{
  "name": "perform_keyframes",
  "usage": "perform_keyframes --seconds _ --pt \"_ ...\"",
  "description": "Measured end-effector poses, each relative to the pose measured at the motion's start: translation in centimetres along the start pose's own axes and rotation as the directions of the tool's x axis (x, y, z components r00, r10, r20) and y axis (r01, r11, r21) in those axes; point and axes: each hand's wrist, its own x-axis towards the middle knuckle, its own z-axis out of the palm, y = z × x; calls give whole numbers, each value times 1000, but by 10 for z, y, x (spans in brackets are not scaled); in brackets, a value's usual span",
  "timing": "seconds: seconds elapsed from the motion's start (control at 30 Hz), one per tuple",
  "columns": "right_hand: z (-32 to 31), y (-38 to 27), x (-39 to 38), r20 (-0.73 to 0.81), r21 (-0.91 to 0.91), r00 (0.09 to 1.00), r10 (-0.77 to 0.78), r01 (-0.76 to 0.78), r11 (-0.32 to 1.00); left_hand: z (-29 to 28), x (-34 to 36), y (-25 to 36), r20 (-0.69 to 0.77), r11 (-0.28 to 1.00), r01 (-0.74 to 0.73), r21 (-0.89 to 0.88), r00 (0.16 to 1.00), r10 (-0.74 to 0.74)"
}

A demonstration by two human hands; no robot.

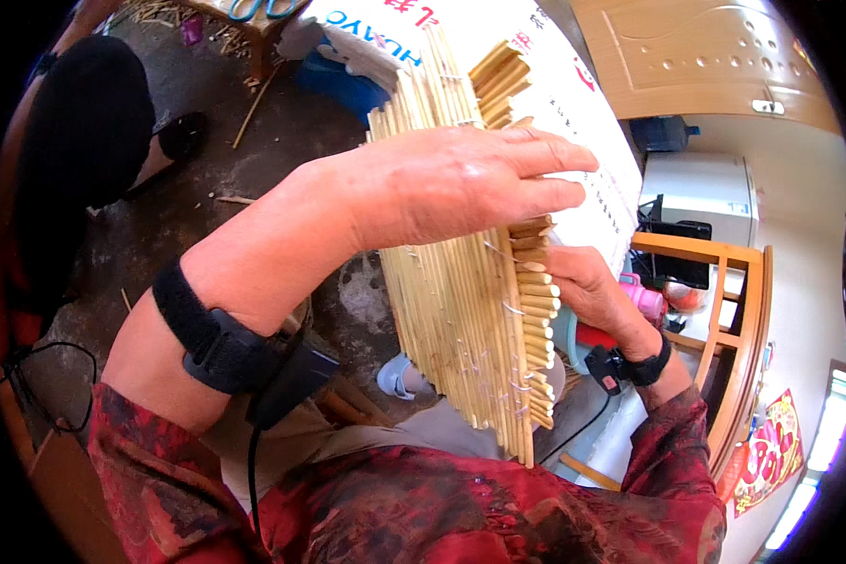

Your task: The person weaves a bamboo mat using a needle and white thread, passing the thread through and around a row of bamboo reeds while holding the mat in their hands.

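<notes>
**Two hands on a mat of stitched reed stalks**

Head view: a flat mat of pale yellow reed stalks point(461, 282), laid side by side and bound with thin thread, stands nearly on edge in front of the person's chest, its cut stalk ends stepping down along the right side. The left hand point(461, 183) lies open across the mat's upper part, palm against the stalks, fingers point(545, 155) stretched out straight toward the right edge. It presses rather than grips. The right hand point(587, 287) sits just behind the right edge of the mat, its fingers curled in against the stalk ends; it is closed on the mat's edge, though the fingertips are hidden behind the stalks.

Each wrist carries a black strap: the left strap point(211, 343) holds a dark box with a cable running down, the right strap point(634, 367) a smaller unit. Red patterned sleeves point(395, 508) fill the lower frame.

Behind the mat's top lies a white printed sack point(583, 103). Below it is a dusty dark floor point(216, 141) strewn with bits of straw. At far left another person's dark-clad leg point(85, 113) shows. To the right stand a wooden chair frame point(733, 310), a pink bottle point(644, 301) and a white cabinet point(700, 193).
</notes>
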Motion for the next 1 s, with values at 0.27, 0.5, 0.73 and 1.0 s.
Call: perform_keyframes --seconds 0.27,0.5,0.73,1.0 --pt "-2 8 -10 -46 46 991 125 -123 991 5 -8 -1 -131 974 82 211 990 -55" --pt "-3 -5 -11 -111 -157 994 -16 -1 988 9 -1 3 -27 965 72 254 997 -67" --pt "-5 7 -14 -127 -237 991 -42 11 971 20 2 -3 30 976 106 193 993 -114" --pt "-4 8 -13 -115 -143 993 -37 20 990 20 3 -10 -37 973 102 208 995 -96"
